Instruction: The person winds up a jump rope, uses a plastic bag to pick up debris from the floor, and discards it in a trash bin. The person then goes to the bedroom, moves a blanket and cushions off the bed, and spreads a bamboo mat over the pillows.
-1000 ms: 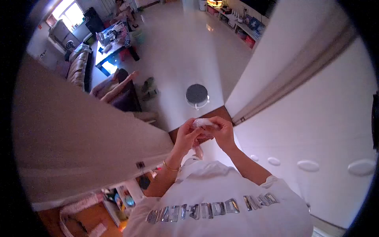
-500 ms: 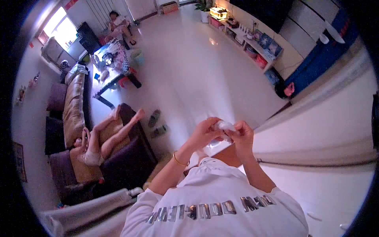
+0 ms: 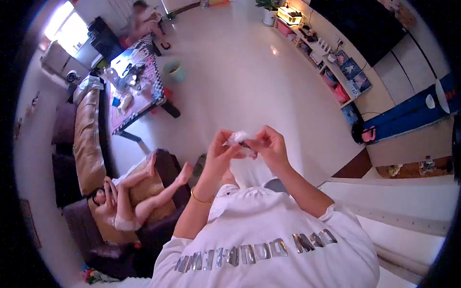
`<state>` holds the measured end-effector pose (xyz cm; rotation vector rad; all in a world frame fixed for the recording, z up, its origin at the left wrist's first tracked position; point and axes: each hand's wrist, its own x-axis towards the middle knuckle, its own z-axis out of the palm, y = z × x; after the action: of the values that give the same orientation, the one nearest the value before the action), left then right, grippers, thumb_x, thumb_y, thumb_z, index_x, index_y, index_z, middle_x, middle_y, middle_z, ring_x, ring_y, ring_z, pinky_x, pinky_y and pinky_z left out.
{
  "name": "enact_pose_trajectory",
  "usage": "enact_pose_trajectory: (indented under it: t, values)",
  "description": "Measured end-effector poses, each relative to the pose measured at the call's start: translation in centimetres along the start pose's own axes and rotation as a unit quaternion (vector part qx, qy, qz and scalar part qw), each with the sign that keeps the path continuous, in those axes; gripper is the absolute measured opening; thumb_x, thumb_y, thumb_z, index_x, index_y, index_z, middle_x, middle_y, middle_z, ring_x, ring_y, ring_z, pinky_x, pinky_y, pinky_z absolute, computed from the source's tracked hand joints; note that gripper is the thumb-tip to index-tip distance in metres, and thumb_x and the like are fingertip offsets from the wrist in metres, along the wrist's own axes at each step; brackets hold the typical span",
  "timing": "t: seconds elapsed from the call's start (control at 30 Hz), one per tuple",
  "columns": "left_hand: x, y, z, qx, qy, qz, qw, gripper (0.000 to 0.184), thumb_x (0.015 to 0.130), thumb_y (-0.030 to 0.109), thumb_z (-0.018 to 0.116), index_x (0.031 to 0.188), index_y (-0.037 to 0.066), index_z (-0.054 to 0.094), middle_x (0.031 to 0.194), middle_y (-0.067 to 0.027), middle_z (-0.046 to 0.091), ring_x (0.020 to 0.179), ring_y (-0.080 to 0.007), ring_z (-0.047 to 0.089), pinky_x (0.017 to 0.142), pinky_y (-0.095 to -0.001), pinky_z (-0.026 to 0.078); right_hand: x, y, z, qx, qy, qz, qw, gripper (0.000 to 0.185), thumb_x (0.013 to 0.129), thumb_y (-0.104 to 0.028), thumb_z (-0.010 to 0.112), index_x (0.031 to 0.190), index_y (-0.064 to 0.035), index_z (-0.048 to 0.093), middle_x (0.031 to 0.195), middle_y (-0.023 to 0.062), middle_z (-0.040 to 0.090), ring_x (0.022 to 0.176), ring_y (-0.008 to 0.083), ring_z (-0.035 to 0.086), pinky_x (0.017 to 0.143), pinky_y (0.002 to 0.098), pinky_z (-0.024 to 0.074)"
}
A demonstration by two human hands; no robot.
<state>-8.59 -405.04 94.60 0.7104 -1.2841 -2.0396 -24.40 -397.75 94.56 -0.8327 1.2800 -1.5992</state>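
Observation:
A small crumpled white, partly see-through plastic piece (image 3: 238, 138) is held between both hands in front of my chest. My left hand (image 3: 222, 149), with a gold bracelet on its wrist, pinches its left side. The fingers of my right hand (image 3: 270, 146) are closed on its right side, the thumb and forefinger pressed together. The two hands are close to each other. What lies inside the plastic, if anything, cannot be made out.
A person (image 3: 127, 201) lies on the sofa (image 3: 89, 139) at the left; another (image 3: 144, 21) sits at the back. A cluttered table (image 3: 137, 103), a green bin (image 3: 175, 71) and a low shelf (image 3: 331, 67) stand around the pale floor (image 3: 235, 72).
The view has moved forward through the doorway into the room, and the round stool is now mostly hidden below my hands. Both hands still hold the plastic, with the fingers slightly shifted.

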Motion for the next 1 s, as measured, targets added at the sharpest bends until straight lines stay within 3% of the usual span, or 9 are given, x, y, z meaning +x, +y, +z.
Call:
enact_pose_trajectory:
  t: [0.17,0.27,0.37,0.53,0.67,0.77,0.9,1.0]
  values:
    - [11.7,4.6,-10.3,0.026,0.000,0.010,1.000,0.021,0.091,0.004,0.059,0.109,0.002,0.049,0.104,-0.0061,0.057,0.092,-0.0137,0.062,0.076,-0.0289,0.058,14.1,1.8,6.9,0.040,0.029,-0.016,0.999,0.027,0.080,-0.008,0.076,0.077,-0.0072,0.049,0.064,-0.0019,0.054,0.055,0.0064,0.053,0.045,0.0234,0.0425]
    - [18.4,10.0,-14.7,0.023,-0.002,-0.017,1.000,0.021,0.091,0.006,0.059,0.109,0.002,0.049,0.104,-0.0064,0.057,0.094,-0.0140,0.061,0.077,-0.0294,0.057,22.5,0.6,10.5,-0.050,0.016,0.023,0.998,0.026,0.081,-0.009,0.076,0.078,-0.0072,0.049,0.066,-0.0009,0.055,0.056,0.0068,0.054,0.046,0.0241,0.0443]
    - [24.3,13.5,-19.4,0.040,-0.008,-0.026,0.999,0.018,0.092,0.006,0.058,0.107,0.003,0.050,0.103,-0.0063,0.058,0.094,-0.0147,0.062,0.078,-0.0305,0.057,30.2,0.5,13.5,-0.030,0.022,0.018,0.999,0.026,0.081,-0.010,0.075,0.078,-0.0069,0.049,0.067,0.0000,0.056,0.056,0.0076,0.054,0.047,0.0246,0.0459]
    - [37.1,16.5,-28.6,0.022,0.009,-0.034,0.999,0.017,0.093,0.008,0.057,0.108,0.003,0.050,0.100,-0.0055,0.059,0.093,-0.0148,0.062,0.076,-0.0302,0.057,45.7,4.4,16.9,0.001,-0.015,0.046,0.999,0.025,0.083,-0.014,0.074,0.095,-0.0063,0.053,0.082,0.0038,0.059,0.070,0.0103,0.059,0.057,0.0255,0.0506]
    - [44.8,17.4,-35.2,-0.042,0.100,-0.015,0.994,0.022,0.093,0.010,0.058,0.112,0.004,0.050,0.102,-0.0066,0.059,0.090,-0.0155,0.063,0.077,-0.0305,0.056,55.5,5.8,18.4,-0.072,-0.076,0.034,0.994,0.037,0.084,-0.017,0.072,0.111,-0.0055,0.050,0.098,0.0068,0.059,0.084,0.0127,0.060,0.073,0.0285,0.0532]
    - [51.4,17.7,-41.2,-0.063,0.163,-0.009,0.985,0.026,0.092,0.011,0.059,0.116,0.004,0.049,0.105,-0.0074,0.060,0.089,-0.0159,0.063,0.079,-0.0310,0.055,64.0,8.8,18.8,-0.049,-0.110,0.055,0.991,0.041,0.085,-0.019,0.071,0.114,-0.0039,0.048,0.101,0.0076,0.059,0.086,0.0139,0.061,0.080,0.0300,0.0524]
    - [58.0,18.7,-48.8,-0.094,0.230,-0.032,0.968,0.033,0.092,0.015,0.061,0.119,0.003,0.047,0.107,-0.0078,0.060,0.092,-0.0166,0.063,0.082,-0.0306,0.054,72.9,6.2,21.8,-0.077,-0.151,0.122,0.978,0.037,0.087,-0.015,0.066,0.116,-0.0028,0.047,0.098,0.0078,0.060,0.086,0.0141,0.061,0.079,0.0291,0.0526]
    - [62.8,15.5,-57.0,-0.124,0.274,-0.044,0.953,0.030,0.091,0.016,0.062,0.114,0.003,0.049,0.106,-0.0080,0.061,0.092,-0.0174,0.063,0.082,-0.0313,0.055,77.7,6.3,23.4,-0.062,-0.171,0.133,0.974,0.033,0.089,-0.011,0.063,0.116,-0.0024,0.047,0.096,0.0080,0.060,0.086,0.0141,0.062,0.078,0.0282,0.0527]
